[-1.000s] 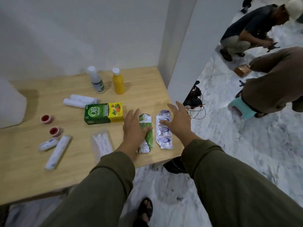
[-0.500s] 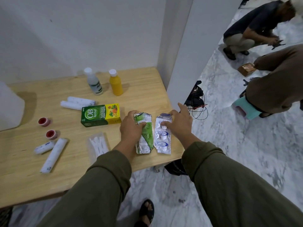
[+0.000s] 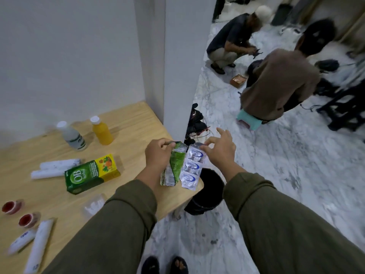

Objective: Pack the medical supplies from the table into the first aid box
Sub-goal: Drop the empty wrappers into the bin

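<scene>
Pickup step: green foil sachet strip (image 3: 174,165), raised at the right corner of the pale wooden table (image 3: 126,123), pinched at its top by the left hand (image 3: 158,153). Silver-blue blister strip (image 3: 192,168), just beside it, is pinched at its top by the right hand (image 3: 219,149) (other fingers spread). First aid box not in view; the next move calls for locating it. Green-and-yellow cardboard carton (image 3: 91,173) lies near.

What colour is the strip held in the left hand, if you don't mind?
Green and white, with silvery foil edges; the strip shows best in the head view, gripped by the left hand.
</scene>
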Tool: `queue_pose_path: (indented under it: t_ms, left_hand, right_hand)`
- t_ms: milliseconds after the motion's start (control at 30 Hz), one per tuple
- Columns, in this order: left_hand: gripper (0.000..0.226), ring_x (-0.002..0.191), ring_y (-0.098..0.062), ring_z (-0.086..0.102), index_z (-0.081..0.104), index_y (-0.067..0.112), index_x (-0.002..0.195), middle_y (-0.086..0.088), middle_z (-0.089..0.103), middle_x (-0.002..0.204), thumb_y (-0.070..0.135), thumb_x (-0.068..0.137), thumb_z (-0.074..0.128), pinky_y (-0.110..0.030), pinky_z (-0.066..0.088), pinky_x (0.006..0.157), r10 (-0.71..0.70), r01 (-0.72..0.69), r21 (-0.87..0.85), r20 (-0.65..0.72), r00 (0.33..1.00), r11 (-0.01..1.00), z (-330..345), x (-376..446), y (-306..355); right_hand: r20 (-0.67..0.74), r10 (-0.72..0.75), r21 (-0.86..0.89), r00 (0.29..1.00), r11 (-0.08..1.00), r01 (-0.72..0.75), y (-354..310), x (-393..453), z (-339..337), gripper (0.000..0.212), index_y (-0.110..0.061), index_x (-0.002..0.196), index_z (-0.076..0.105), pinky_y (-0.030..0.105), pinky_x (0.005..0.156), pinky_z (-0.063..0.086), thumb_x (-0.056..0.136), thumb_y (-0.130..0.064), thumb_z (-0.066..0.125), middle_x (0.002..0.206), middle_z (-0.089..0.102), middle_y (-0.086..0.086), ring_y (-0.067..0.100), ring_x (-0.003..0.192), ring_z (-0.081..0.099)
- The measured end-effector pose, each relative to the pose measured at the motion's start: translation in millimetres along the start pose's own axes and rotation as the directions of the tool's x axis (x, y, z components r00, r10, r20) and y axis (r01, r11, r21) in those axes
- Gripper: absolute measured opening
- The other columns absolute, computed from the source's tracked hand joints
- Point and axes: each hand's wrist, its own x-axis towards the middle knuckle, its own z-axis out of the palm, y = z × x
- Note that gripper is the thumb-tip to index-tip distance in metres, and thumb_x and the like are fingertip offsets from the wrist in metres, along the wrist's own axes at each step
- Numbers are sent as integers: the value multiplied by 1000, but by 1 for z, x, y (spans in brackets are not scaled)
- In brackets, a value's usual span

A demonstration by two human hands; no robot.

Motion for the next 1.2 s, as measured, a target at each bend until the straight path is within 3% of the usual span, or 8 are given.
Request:
queue_pose_path:
  t_ms: [133, 300, 500, 600, 667, 933, 1067, 1200]
  left_hand:
    - [16, 102, -22, 57, 74, 18, 95, -7, 61, 107, 27, 84, 67, -22, 34, 79, 128, -132, 36, 94, 987, 991, 17, 5, 44]
    - [14, 91, -12, 52, 75, 21, 96, 3, 50, 97, 23, 83, 69, -16, 33, 76, 261, -267, 2, 194, 946, 964, 43, 12, 95]
    - [8, 96, -18, 59, 77, 21, 86, 3, 59, 89, 22, 78, 74, -33, 48, 78, 357, -408, 110, 319, 878, 906, 101, 32, 101]
    - [7, 113, -22, 48, 76, 29, 83, 2, 54, 106, 30, 77, 75, -44, 43, 94, 287, -396, 236, 390, 875, 887, 142, 45, 81]
    - [7, 121, -24, 42, 75, 32, 83, -1, 54, 116, 33, 77, 75, -43, 37, 99, 244, -392, 303, 426, 871, 869, 170, 57, 64]
    - [2, 126, -19, 32, 74, 30, 77, 5, 51, 129, 31, 77, 75, -34, 25, 94, 30, -330, 491, 524, 851, 806, 263, 101, -6]
    - [6, 127, -22, 33, 72, 31, 73, 6, 53, 128, 34, 76, 76, -37, 30, 96, -30, -352, 567, 555, 831, 744, 292, 114, -32]
    - [30, 133, -25, 30, 68, 37, 105, 1, 47, 136, 41, 76, 74, -38, 33, 99, -174, -419, 662, 638, 751, 621, 311, 123, -55]
  right_hand:
    - [-148, 121, 42, 982, 992, -116, 21, -13, -48, 12, -20, 83, 69, 49, 113, 18, 82, -32, 69, 153, 27, 4, 23, 146, 9]
    - [-292, 236, 121, 927, 970, -209, 41, -21, -92, 12, -18, 83, 70, 48, 112, 18, 83, -30, 69, 153, 29, 4, 24, 145, 13]
    - [-298, 344, 200, 891, 934, -294, 90, -9, -87, 11, -20, 79, 67, 47, 110, 20, 84, -29, 68, 153, 29, 4, 23, 145, 14]
    - [-255, 397, 250, 882, 908, -337, 127, 5, -60, 11, -21, 79, 66, 46, 111, 18, 84, -31, 68, 152, 30, 3, 22, 145, 13]
    - [-215, 419, 259, 882, 896, -362, 151, 19, -37, 11, -20, 82, 68, 46, 112, 17, 84, -31, 67, 152, 30, 3, 23, 145, 12]
    - [-75, 452, 232, 889, 875, -425, 230, 60, 61, 12, -19, 85, 66, 45, 112, 14, 85, -31, 65, 153, 26, 4, 23, 146, 8]
    - [-47, 462, 226, 886, 869, -441, 255, 71, 98, 13, -19, 83, 66, 46, 112, 15, 85, -32, 65, 153, 26, 4, 23, 146, 9]
    - [57, 474, 216, 879, 853, -475, 269, 76, 125, 19, -22, 92, 66, 48, 112, 14, 82, -38, 69, 155, 21, 3, 23, 146, 4]
